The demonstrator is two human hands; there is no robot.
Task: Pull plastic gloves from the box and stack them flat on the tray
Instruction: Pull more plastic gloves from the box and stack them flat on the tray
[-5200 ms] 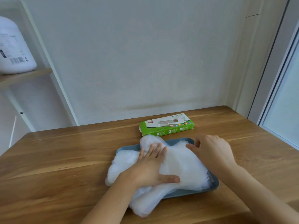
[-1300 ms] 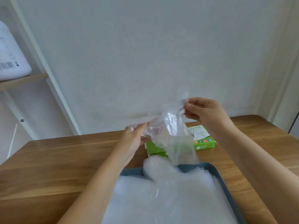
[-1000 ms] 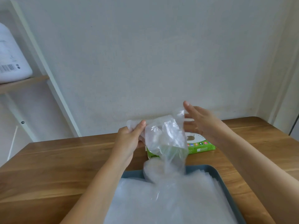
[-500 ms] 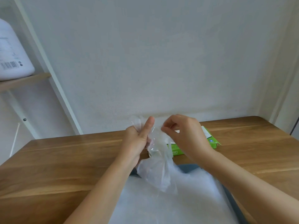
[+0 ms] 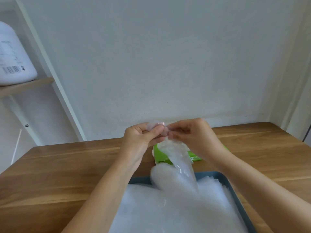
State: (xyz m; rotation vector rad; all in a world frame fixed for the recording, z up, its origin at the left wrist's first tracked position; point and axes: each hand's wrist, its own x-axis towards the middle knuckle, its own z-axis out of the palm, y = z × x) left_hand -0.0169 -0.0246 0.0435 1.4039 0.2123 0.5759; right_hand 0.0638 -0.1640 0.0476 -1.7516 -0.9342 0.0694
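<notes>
While both hands meet above the far part of the wooden table, a person pinches the top of one clear plastic glove between them. The left hand has thumb and fingers curled round the upper edge of the film. The right hand, close against it, nips the same edge between thumb and bent fingertips. From that double grip the glove hangs down as a crumpled, half-see-through sleeve. Its lower end overlaps the pile below, though whether it touches I cannot tell.

Behind it, partly veiled by the plastic and the right wrist, the green glove box lies flat on the table just beyond the tray. The blue-grey tray sits nearest the viewer. A thick stack of gloves (milky white where the layers pile up) covers nearly all of it, and one rounded lump rises at the far edge under the hanging glove. Both bare forearms reach in from the bottom of the scene. Off to the left, a white container with a barcode label stands on a wooden shelf against the pale wall.
</notes>
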